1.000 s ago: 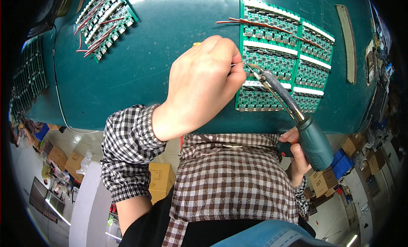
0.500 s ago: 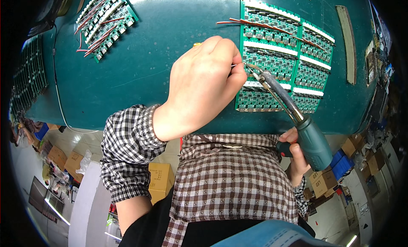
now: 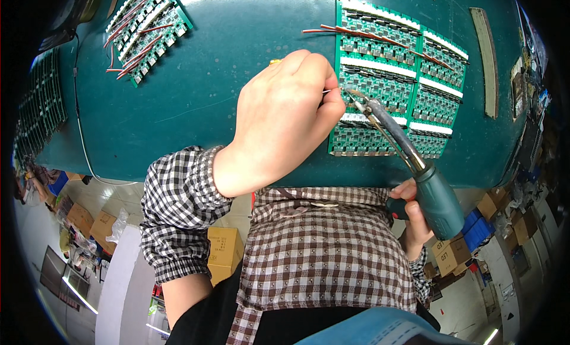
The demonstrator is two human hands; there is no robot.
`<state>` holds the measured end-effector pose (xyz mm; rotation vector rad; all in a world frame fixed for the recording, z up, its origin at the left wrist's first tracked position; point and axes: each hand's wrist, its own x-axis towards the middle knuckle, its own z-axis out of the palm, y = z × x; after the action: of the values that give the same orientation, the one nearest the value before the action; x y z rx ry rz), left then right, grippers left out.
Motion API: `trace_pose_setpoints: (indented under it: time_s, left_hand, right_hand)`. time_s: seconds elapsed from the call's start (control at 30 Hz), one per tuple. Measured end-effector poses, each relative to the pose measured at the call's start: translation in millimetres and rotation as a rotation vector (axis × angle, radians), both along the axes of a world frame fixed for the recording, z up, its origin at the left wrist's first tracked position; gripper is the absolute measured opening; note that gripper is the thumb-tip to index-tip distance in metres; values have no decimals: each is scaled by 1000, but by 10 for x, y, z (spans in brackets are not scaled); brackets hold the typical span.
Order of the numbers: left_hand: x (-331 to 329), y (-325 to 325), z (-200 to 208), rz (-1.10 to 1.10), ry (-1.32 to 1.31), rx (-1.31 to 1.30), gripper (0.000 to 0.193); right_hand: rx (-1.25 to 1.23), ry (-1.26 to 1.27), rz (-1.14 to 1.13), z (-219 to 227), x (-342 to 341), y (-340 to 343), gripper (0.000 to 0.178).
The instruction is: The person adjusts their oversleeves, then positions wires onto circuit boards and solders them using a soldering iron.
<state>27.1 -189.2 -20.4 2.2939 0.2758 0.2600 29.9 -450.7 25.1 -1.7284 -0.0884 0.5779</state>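
My left hand point(image 3: 285, 119) is closed in a pinch at the left edge of a panel of green circuit boards point(image 3: 380, 93). A short piece of thin, pale wire point(image 3: 326, 91) shows between its thumb and forefinger; the rest is hidden in the fingers. My right hand point(image 3: 415, 223) is wrapped round the handle of a green soldering iron point(image 3: 439, 199) with a long metal barrel and a thin guide tube alongside. Its tip sits close to the left fingertips, over the boards. Whether the tip touches the wire or a board, I cannot tell. Red and dark wires point(image 3: 380, 37) lie across the upper boards.
A second board panel point(image 3: 151, 33) with red wires lies at the far left of the green table point(image 3: 225, 24). More boards point(image 3: 41, 107) stand by the left edge, near a cable point(image 3: 80, 119). A curved strip point(image 3: 485, 63) lies at the right. Cardboard boxes point(image 3: 224, 253) are below the table.
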Motion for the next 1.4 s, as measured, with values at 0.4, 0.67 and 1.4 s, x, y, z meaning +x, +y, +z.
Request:
trace_pose_setpoints:
  time_s: [0.4,0.67,1.4]
  left_hand:
    - [-6,4,-11,1,-8,2,14]
    - [-1,-4,-8,4,-21,3,14]
    - [-5,-3,-22,6,-10,21,14]
  right_hand:
    - [-5,16,4,10,12,4,59]
    - [-58,-7,51,5,25,-1,55]
    - [-19,-32,11,-3,6,10,54]
